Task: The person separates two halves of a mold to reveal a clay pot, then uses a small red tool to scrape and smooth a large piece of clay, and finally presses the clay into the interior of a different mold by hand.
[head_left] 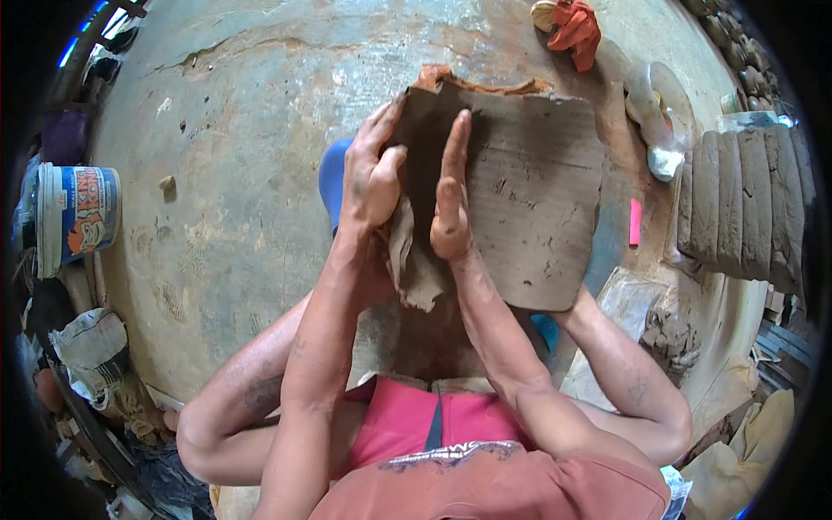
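A broad, flat grey-brown clay slab [533,191] lies in front of me above my crossed legs, its left part raised in a fold. My left hand [373,178] grips the slab's left edge, fingers along its outer side and thumb on the near side. Inside the fold my right hand [452,191] stands on edge, its fingers stretched out straight and holding nothing. Below my left hand, a ragged clay flap [412,264] hangs down. Along the slab's far edge shows a rough orange-brown rim [498,86]; what it belongs to is hidden.
Thick clay slabs [745,204] are stacked at the right, near a pink strip [635,223] and a basin [659,104]. Orange cloth [579,36] lies far right. A bucket [78,212] stands left. Behind my left wrist is a blue rounded object [331,178].
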